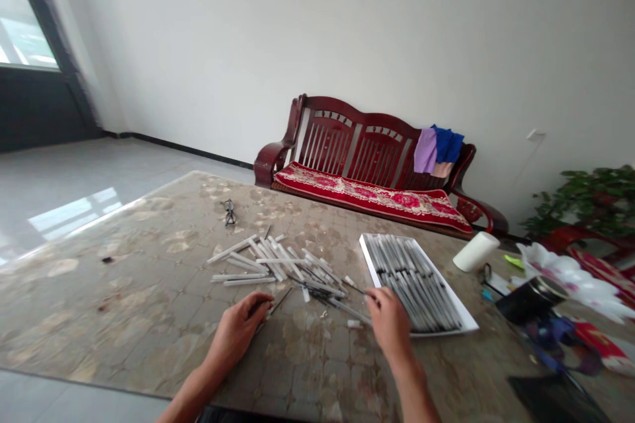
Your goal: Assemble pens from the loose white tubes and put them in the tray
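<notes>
Grips a thin dark rod [282,300] in the curled left hand [248,314]. Pinches a second slender rod [357,289] in the right hand [389,318], beside a white box [469,326] of pen-like sticks [421,287]. Has loose translucent tubes [280,262] piled ahead on the table [163,317].

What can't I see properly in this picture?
All in the head view:
- One end of the thin dark stick: hidden by the left hand.
- The white box's near left corner: behind the right hand.
- Any print on the pen-like sticks inside: too small and blurred.
- The leafy plant: cut off by the right edge.
</notes>
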The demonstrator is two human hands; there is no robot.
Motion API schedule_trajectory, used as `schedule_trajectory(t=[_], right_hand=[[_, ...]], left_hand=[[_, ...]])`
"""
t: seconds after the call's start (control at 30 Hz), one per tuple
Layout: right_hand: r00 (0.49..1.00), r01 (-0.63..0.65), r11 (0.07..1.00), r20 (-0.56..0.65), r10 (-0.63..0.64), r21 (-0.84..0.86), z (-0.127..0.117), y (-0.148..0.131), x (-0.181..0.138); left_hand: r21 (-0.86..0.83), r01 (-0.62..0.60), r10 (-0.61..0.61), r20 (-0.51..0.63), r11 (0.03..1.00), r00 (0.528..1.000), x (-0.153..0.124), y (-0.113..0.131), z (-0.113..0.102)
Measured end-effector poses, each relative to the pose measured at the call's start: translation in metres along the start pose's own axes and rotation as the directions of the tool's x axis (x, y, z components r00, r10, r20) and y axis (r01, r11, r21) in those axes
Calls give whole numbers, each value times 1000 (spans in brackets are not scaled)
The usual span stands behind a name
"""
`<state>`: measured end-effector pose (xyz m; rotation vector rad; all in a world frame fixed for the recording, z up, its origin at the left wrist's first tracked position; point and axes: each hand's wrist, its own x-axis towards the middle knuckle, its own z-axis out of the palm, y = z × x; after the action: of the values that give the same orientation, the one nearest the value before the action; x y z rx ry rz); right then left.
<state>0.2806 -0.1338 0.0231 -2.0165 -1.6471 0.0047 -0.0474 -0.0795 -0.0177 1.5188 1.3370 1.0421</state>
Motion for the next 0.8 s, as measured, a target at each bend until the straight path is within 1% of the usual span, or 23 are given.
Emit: schedule_trajectory(t=[0.03,0.07,0.1,0.17,0.23,0.33,0.4,0.47,0.57,0.63,0.67,0.73,0.8], right_hand=[[997,60,998,43,-60,16,10,-19,3],[993,91,996,72,-92,12,19,-35,7],[990,103,995,94,-102,-9,25,-48,10],[986,106,991,136,-95,-77,34,-63,15],[981,105,982,179,-77,-155,37,-68,18],[975,106,969,216,-57,-221,40,-66,19],[976,106,970,210,-59,-221,42,-63,19],[981,104,977,182,-69,-185,42,-59,18],[992,48,998,121,-42,-45,42,-57,13],[994,2,992,105,-16,127,44,-65,5],[994,-13,973,111,-14,230,46,-71,0],[991,-31,905,134,-29,425,52,-88,-14],[987,-57,832,158,-37,552,59,-107,-29]], left_hand=[[6,-7,7,4,1000,1000,0,1,0],[9,-13,13,7,1000,1000,-1,1,0],[8,-19,19,7,1000,1000,-1,1,0],[2,-32,32,8,999,999,-2,2,0],[3,-45,45,19,999,999,-3,3,0],[18,-54,53,37,998,998,-3,5,1],[25,-55,54,36,998,998,-4,4,2],[17,-53,53,25,998,998,-3,3,2],[-18,-35,35,-3,999,999,-2,3,3],[-42,-20,20,-3,999,1000,-1,5,5],[-54,-12,13,8,998,1000,-1,7,6],[-83,6,-1,57,997,998,-2,11,11],[-127,24,-12,93,992,996,-4,13,16]])
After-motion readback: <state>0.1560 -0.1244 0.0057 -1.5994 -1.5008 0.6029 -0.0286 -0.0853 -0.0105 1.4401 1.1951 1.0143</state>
